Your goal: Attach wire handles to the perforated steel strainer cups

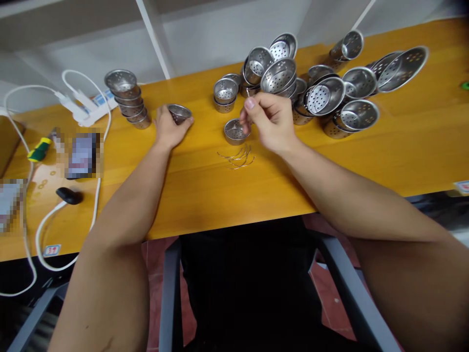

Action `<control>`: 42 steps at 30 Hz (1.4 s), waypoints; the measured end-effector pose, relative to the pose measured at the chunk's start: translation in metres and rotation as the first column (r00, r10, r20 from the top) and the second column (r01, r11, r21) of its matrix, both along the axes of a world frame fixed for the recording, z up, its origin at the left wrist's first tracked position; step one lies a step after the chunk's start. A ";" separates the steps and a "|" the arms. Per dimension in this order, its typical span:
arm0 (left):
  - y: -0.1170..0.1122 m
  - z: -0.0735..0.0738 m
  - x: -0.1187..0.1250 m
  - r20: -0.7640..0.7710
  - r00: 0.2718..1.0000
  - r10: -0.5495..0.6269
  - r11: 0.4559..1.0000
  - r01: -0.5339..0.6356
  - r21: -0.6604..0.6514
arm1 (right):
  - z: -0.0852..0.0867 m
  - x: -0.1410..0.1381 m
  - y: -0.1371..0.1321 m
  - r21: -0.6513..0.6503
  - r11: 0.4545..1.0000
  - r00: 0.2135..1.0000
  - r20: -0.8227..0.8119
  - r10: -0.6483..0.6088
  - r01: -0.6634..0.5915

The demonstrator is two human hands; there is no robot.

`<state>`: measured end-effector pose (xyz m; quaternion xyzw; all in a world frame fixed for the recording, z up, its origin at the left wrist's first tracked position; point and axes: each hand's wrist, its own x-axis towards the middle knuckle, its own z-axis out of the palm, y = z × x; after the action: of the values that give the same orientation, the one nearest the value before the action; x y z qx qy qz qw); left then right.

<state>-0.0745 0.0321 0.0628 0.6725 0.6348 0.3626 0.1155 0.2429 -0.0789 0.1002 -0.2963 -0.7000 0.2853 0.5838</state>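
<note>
My left hand [167, 128] is wrapped round a small perforated steel cup [180, 113] lying tilted on the orange table [227, 195]. My right hand [269, 120] is closed in a pinch on a thin wire handle [248, 92] that pokes up above my thumb. Just left of that hand another steel cup [234, 131] stands upright on the table. A few curved wire handles [239, 156] lie loose in front of it.
A stack of steel cups [129, 98] stands to the left. A heap of several loose cups [322, 83] fills the back right. At far left lie a white power strip with cables [78, 108], a screwdriver [39, 149] and a black mouse [69, 195].
</note>
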 end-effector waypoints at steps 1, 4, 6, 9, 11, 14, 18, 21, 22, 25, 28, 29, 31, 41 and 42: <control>0.000 0.002 -0.001 0.002 0.999 0.047 0.999 -0.047 -0.009 | 0.000 0.001 0.001 0.007 1.000 1.000 -0.002 -0.001 0.001; 0.003 0.007 -0.009 0.035 0.989 0.146 0.989 -0.146 0.013 | -0.001 0.001 0.002 0.007 1.000 1.000 0.013 -0.007 0.007; 0.007 0.010 -0.019 0.054 0.980 0.191 0.981 -0.193 0.029 | -0.002 0.001 0.001 0.003 1.000 1.000 0.027 -0.006 0.006; 0.011 0.010 -0.032 0.040 0.978 0.205 0.978 -0.206 0.022 | -0.002 0.000 -0.001 0.006 1.000 0.999 0.035 0.017 -0.017; 0.014 0.008 -0.038 0.036 0.981 0.189 0.982 -0.190 0.013 | -0.002 0.000 -0.002 0.010 0.999 0.999 0.034 0.031 -0.031; 0.021 0.001 -0.042 0.063 0.986 0.153 0.988 -0.154 -0.001 | -0.001 0.001 -0.003 0.004 0.999 0.999 0.042 0.033 -0.033; 0.031 -0.010 -0.047 0.082 0.987 0.135 0.990 -0.137 0.017 | 0.000 0.000 -0.005 -0.022 1.000 0.997 0.077 0.014 -0.013; 0.033 -0.014 -0.050 0.088 0.992 0.085 0.989 -0.095 0.113 | -0.002 -0.001 -0.005 -0.036 0.999 0.993 0.112 -0.024 0.028; 0.031 -0.013 -0.049 0.085 0.995 0.052 0.984 -0.066 0.165 | -0.003 -0.001 -0.004 -0.036 0.998 0.992 0.118 -0.046 0.050; 0.014 0.000 -0.035 0.044 0.994 -0.098 0.948 0.079 0.307 | -0.003 0.003 0.001 0.019 0.985 0.978 0.123 -0.171 0.170; -0.015 0.016 -0.001 -0.040 0.931 -0.364 0.889 0.360 0.284 | 0.001 0.013 0.006 0.111 0.945 0.925 0.197 -0.324 0.307; -0.026 0.019 0.012 -0.081 0.869 -0.488 0.840 0.493 0.227 | 0.003 0.018 0.007 0.119 0.935 0.901 0.254 -0.353 0.333; -0.044 0.018 0.038 -0.152 0.718 -0.679 0.710 0.695 0.113 | 0.007 0.031 0.008 0.085 0.932 0.843 0.405 -0.355 0.352; -0.054 0.002 0.053 -0.094 0.689 -0.719 0.692 0.722 0.001 | -0.026 0.066 0.034 -0.077 0.952 0.597 0.793 -0.122 0.296; -0.053 0.002 0.052 -0.083 0.711 -0.698 0.713 0.701 0.014 | -0.029 0.063 0.034 -0.107 0.963 0.626 0.776 -0.074 0.246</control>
<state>-0.0228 -0.0209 0.0651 0.8776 0.3286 0.2817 0.2061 0.3064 -0.0444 0.0712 -0.5082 -0.8186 0.1493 0.2222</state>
